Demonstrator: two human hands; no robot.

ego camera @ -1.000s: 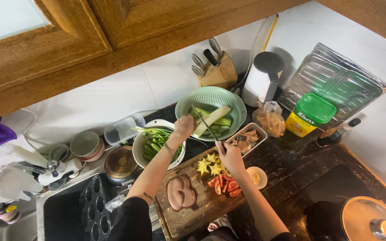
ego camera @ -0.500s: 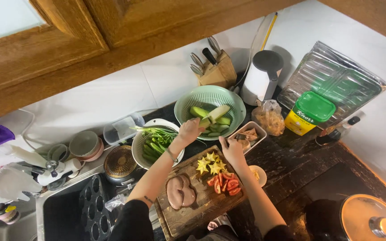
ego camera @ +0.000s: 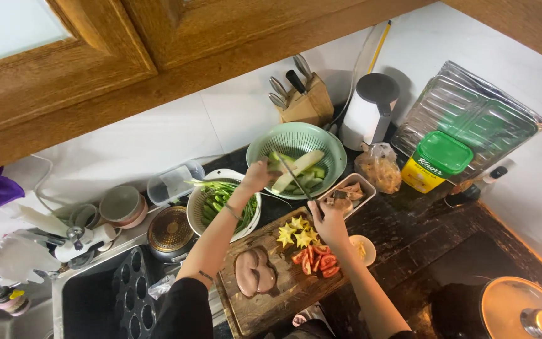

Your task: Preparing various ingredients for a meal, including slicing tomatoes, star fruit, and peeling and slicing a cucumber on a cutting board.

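— Look there: the left hand (ego camera: pixel 260 174) is at the near rim of the green colander (ego camera: pixel 265 141), fingers curled around the end of a long pale slice of vegetable (ego camera: pixel 299 168) that lies tilted across the bowl.

— And the right hand (ego camera: pixel 329 218)?

— It is closed around the handle of a knife (ego camera: pixel 293 177), and the thin blade runs up and left over the colander's edge until its tip is touching or just beside that slice. I cannot tell whether the edge is biting in yet.

— Cutting over a colander looks awkward to me.

— To me too. I would say the slice wants a firm pinch close to the cut, fingertips tucked back from the blade, because the piece is wet and the bowl gives it nothing flat to rest on. A slow draw suits it better than a push.

— The cutting board (ego camera: pixel 283 301) is right there below.

— Yes, but it is crowded: yellow star-shaped slices (ego camera: pixel 297 232), red tomato wedges (ego camera: pixel 316 260) and two pale pink pieces of meat (ego camera: pixel 253 271) sit on it. The white bowl of green stalks (ego camera: pixel 216 196) stands just left of the colander, under the left forearm, so the elbow should stay lifted clear of it.
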